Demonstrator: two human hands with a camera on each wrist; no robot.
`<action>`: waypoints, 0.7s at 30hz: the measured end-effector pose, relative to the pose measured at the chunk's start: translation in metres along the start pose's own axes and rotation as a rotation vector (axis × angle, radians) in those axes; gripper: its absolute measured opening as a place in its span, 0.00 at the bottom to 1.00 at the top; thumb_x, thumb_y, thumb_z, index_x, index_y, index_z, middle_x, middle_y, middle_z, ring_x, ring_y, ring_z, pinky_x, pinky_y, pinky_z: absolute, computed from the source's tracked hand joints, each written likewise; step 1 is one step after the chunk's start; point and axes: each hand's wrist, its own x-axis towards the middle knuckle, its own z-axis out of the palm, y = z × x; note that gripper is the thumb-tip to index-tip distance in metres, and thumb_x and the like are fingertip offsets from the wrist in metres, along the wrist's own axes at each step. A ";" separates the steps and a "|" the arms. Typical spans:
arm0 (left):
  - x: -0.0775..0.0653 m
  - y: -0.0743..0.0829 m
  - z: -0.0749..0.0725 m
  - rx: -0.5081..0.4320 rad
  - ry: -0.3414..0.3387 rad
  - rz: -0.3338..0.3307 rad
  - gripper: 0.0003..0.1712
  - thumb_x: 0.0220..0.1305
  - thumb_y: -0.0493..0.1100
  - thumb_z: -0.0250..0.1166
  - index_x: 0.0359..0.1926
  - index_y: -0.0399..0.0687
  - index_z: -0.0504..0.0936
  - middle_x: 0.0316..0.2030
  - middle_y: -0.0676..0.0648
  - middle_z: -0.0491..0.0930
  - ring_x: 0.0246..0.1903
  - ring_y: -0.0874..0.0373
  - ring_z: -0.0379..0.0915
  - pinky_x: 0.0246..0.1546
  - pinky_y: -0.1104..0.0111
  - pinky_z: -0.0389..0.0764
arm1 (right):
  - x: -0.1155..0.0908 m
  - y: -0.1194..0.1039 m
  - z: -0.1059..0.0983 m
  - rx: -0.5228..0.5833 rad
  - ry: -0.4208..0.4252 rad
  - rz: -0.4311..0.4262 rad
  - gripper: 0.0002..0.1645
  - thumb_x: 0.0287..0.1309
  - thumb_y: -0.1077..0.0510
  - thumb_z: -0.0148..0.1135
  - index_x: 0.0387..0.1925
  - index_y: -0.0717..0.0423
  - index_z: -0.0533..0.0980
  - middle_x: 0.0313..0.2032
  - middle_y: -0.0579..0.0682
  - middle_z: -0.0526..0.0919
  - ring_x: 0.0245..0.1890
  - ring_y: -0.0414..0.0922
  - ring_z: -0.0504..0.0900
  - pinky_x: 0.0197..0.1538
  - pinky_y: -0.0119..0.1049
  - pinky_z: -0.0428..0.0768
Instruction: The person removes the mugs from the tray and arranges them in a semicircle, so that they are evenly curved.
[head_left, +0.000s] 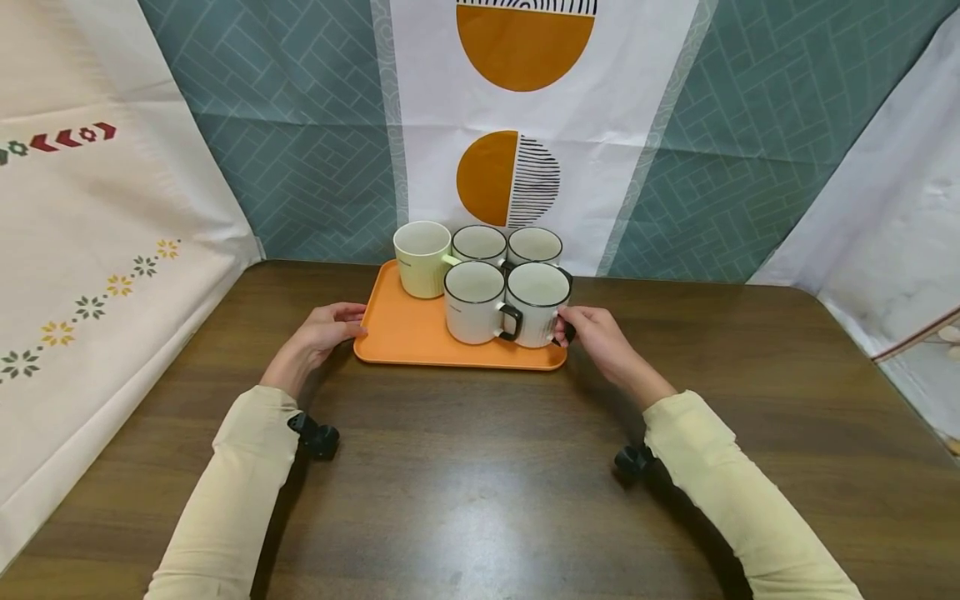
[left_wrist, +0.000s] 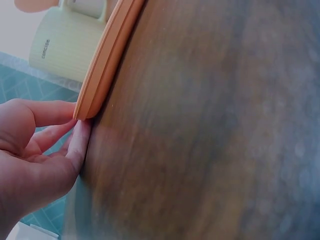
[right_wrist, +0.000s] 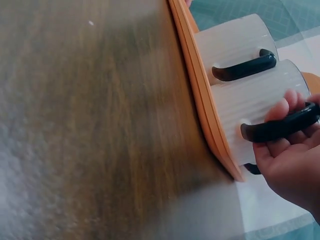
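Observation:
An orange tray (head_left: 405, 337) lies on the table with several mugs on it. My left hand (head_left: 328, 331) pinches the tray's left edge, thumb and fingers at the rim in the left wrist view. At the front right of the tray stands a white mug (head_left: 536, 304) with a dark rim and black handle. My right hand (head_left: 594, 333) grips that handle (right_wrist: 280, 127), its fingers curled through the loop. Beside this mug is another white mug (head_left: 472, 308), its black handle pointing right. A pale yellow-green mug (head_left: 422, 271) stands upright at the tray's back left.
Two more dark-rimmed mugs, a left one (head_left: 478, 242) and a right one (head_left: 535, 243), stand behind the front pair. A patterned cloth (head_left: 622, 100) hangs right behind the brown table (head_left: 465, 475). White cloth (head_left: 127, 250) borders the left side.

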 end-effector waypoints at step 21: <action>0.001 -0.002 -0.001 -0.018 -0.026 0.006 0.31 0.64 0.26 0.54 0.67 0.22 0.57 0.62 0.28 0.62 0.54 0.48 0.65 0.45 0.77 0.73 | 0.000 0.008 0.006 -0.016 0.158 -0.066 0.23 0.72 0.57 0.47 0.20 0.63 0.65 0.21 0.51 0.66 0.27 0.44 0.67 0.36 0.34 0.71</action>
